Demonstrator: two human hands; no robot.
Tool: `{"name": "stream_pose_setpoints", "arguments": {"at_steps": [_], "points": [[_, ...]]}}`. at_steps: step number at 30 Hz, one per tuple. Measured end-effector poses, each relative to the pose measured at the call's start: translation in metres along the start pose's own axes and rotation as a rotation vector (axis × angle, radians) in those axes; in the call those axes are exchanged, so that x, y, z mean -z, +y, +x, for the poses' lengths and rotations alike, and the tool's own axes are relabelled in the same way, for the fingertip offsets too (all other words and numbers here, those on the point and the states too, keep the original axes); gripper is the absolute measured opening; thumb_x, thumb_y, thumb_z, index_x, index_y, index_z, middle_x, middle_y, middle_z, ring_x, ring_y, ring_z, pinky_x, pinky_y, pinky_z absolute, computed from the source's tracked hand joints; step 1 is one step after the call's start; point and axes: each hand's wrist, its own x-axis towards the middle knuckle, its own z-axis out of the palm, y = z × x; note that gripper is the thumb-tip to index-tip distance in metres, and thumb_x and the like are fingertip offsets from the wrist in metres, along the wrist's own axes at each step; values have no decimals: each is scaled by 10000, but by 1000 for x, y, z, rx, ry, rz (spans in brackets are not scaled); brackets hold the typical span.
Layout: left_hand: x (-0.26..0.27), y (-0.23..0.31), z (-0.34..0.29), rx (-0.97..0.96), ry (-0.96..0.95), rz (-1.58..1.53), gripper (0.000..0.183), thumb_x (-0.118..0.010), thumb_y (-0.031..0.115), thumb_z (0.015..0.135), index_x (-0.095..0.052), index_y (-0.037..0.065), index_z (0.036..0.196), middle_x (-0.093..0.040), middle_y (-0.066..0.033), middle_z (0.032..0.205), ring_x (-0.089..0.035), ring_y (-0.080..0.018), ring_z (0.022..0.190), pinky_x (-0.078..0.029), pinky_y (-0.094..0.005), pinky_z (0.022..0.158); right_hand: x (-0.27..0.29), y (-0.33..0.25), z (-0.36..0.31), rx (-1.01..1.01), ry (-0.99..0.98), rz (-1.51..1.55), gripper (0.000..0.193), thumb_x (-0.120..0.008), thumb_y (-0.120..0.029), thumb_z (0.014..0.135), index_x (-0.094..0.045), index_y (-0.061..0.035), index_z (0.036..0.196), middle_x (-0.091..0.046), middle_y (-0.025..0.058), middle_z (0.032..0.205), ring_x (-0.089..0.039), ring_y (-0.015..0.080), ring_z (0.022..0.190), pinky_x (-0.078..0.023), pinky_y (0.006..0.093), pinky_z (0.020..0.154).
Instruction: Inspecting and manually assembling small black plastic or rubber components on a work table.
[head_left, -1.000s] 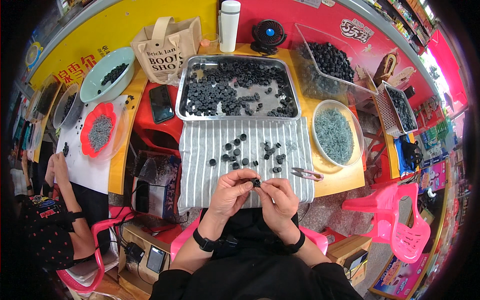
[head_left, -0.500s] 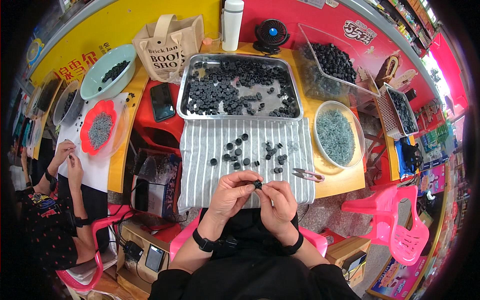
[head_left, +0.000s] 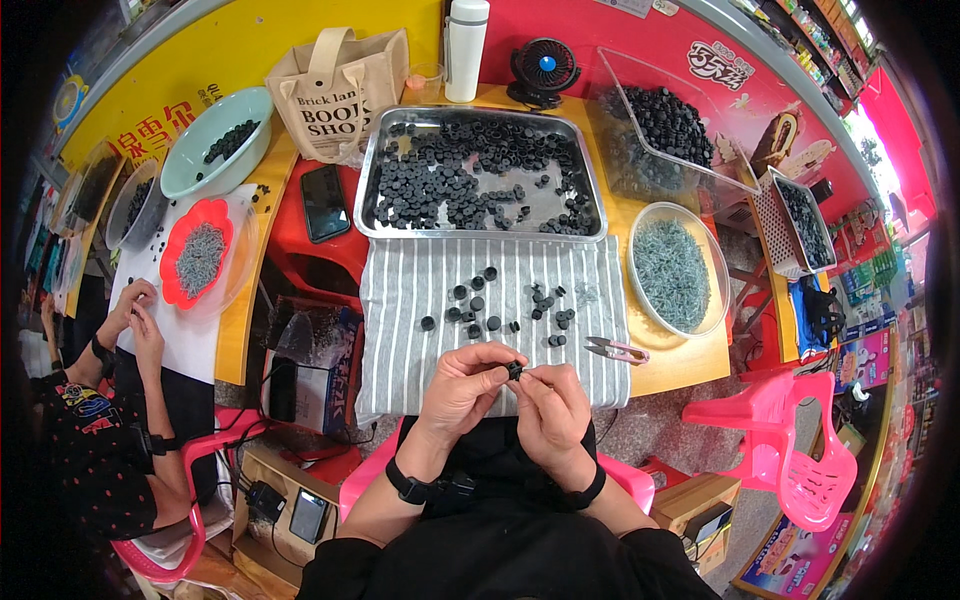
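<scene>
Between my hands, just above the near edge of a grey striped cloth (head_left: 400, 345), is a small black round cap (head_left: 514, 370). My left hand (head_left: 462, 393) pinches it between thumb and fingertips. From the other side, the fingertips of my right hand (head_left: 553, 412) are closed against it; anything tiny between them is too small to make out. Several loose black caps (head_left: 476, 303) lie on the cloth beyond my hands. A pair of thread snips (head_left: 616, 350) lies to the right of them. Behind the cloth stands a metal tray (head_left: 480, 236) of black caps.
A clear tub (head_left: 722, 310) of small translucent pieces stands right, with a clear bin (head_left: 735, 175) of black caps behind. Left are a phone (head_left: 325, 205), a green basin (head_left: 255, 150) and a red dish (head_left: 180, 250). A co-worker's hands (head_left: 140, 310) work far left. A pink chair (head_left: 815, 480) is right.
My right hand has shifted slightly left, its fingers closer against the cap. The left hand has hardly moved. The co-worker's hands have moved a little.
</scene>
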Motion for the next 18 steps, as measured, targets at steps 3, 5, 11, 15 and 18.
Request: {"name": "stream_pose_setpoints", "arguments": {"at_steps": [3, 5, 11, 15, 18], "points": [[1, 0, 0, 1, 4, 18, 172, -655, -44, 858, -684, -26, 1026, -673, -152, 1051, -653, -173, 950, -548, -243, 819, 0, -1, 1, 15, -1, -11, 196, -746, 92, 688, -658, 40, 856, -609, 130, 813, -587, 254, 661, -451, 319, 526], [0, -1, 0, -12, 7, 22, 167, -656, -43, 857, -688, -25, 1019, -674, -153, 1050, -653, -171, 946, -547, -238, 812, 0, -1, 1, 11, -14, -20, 197, -746, 95, 685, -658, 39, 852, -608, 131, 812, -583, 253, 656, -449, 320, 521], [0, -3, 0, -35, 1, 42, 152, -663, -34, 856, -699, -19, 1003, -676, -148, 1048, -651, -156, 920, -536, -219, 771, 0, 1, 1, 4, -12, 5, 202, -753, 86, 682, -648, 36, 847, -605, 127, 804, -577, 251, 649, -446, 321, 518], [4, -5, 0, -46, 17, 125, 142, -659, -8, 871, -702, -18, 1007, -681, -127, 1035, -609, -74, 755, -456, -150, 579, 1, 4, 0, 1, -22, 8, 212, -759, 75, 685, -640, 30, 855, -606, 127, 801, -579, 244, 637, -445, 314, 510], [1, -4, 0, -54, 20, 175, 143, -655, 7, 880, -701, -20, 1013, -683, -115, 1025, -552, -32, 671, -378, -131, 508, 2, 5, 3, -48, -32, 38, 214, -762, 64, 695, -633, 23, 860, -608, 130, 802, -588, 239, 632, -455, 309, 510]]}}
